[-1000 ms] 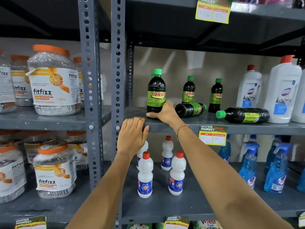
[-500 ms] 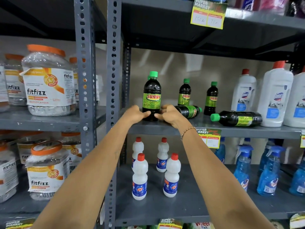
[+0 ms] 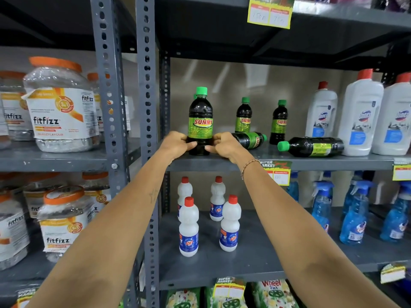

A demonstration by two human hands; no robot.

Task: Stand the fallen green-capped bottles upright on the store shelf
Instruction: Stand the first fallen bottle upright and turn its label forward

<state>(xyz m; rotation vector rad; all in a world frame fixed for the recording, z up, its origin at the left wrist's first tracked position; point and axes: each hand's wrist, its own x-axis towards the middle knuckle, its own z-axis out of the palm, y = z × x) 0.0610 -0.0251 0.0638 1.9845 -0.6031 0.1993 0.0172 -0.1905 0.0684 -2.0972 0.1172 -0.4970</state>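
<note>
A dark green-capped Sunny bottle (image 3: 200, 121) stands upright at the left front of the grey shelf (image 3: 322, 163). My left hand (image 3: 178, 144) and my right hand (image 3: 223, 145) both grip its base from either side. Right behind my right hand a fallen bottle (image 3: 252, 139) lies on its side, cap pointing right. A second fallen bottle (image 3: 311, 146) lies further right, cap pointing left. Two more Sunny bottles (image 3: 244, 116) (image 3: 279, 123) stand upright at the back.
Tall white red-capped bottles (image 3: 321, 114) stand at the shelf's right end. Small white bottles (image 3: 188, 227) and blue spray bottles (image 3: 353, 216) fill the shelf below. Fitfizz jars (image 3: 60, 107) sit in the left bay behind a steel upright (image 3: 145, 85). Price tags (image 3: 275, 172) hang on the shelf edge.
My left hand rose from the shelf edge to the upright bottle's base. Both hands now clasp it, where earlier only the right hand touched it.
</note>
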